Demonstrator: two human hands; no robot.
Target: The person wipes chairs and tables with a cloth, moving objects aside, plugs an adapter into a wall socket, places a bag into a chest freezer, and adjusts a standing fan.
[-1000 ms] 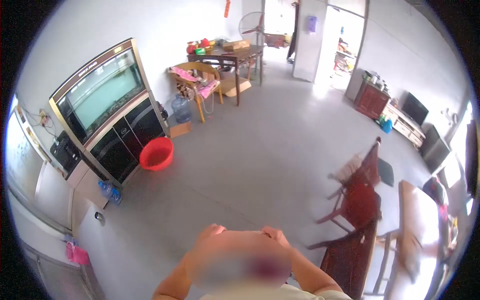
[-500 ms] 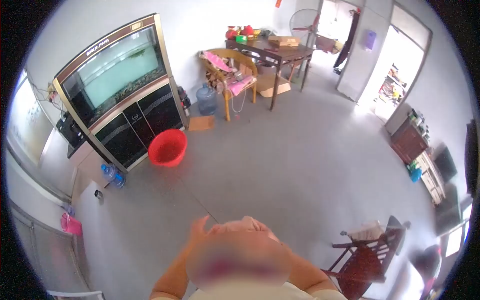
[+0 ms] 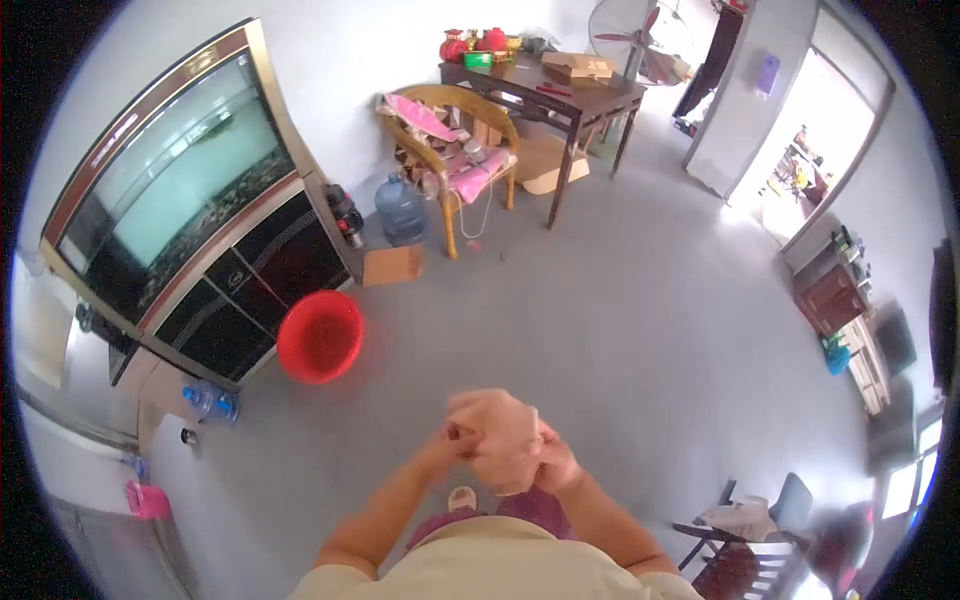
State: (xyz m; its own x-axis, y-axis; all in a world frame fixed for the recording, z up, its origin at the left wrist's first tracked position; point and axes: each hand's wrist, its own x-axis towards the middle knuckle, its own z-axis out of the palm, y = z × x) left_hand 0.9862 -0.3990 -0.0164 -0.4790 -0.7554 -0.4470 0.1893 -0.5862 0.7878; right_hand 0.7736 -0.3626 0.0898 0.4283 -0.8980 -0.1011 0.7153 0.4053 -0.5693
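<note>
A crumpled, pinkish-beige cloth [image 3: 500, 428] hangs bunched in front of my body. My left hand [image 3: 456, 448] is closed on its left edge, fingers pinched together. At the opposite edge my right hand [image 3: 557, 464] also grips the cloth. Both forearms reach forward from my light shirt. A round red basin [image 3: 321, 337] sits on the grey floor ahead and to the left, apart from both hands; no object can be made out inside it.
A fish tank cabinet [image 3: 240, 270] stands behind the basin. Beyond are a large water bottle [image 3: 402, 210], a flat cardboard piece [image 3: 391, 266], a cane chair [image 3: 452, 225] and a dark table [image 3: 520, 82]. A dark wooden chair [image 3: 728, 572] is at the lower right.
My hands have moved forward from close to my body, carrying the cloth, which now shows more fully. The view has shifted, so the basin appears lower and further left.
</note>
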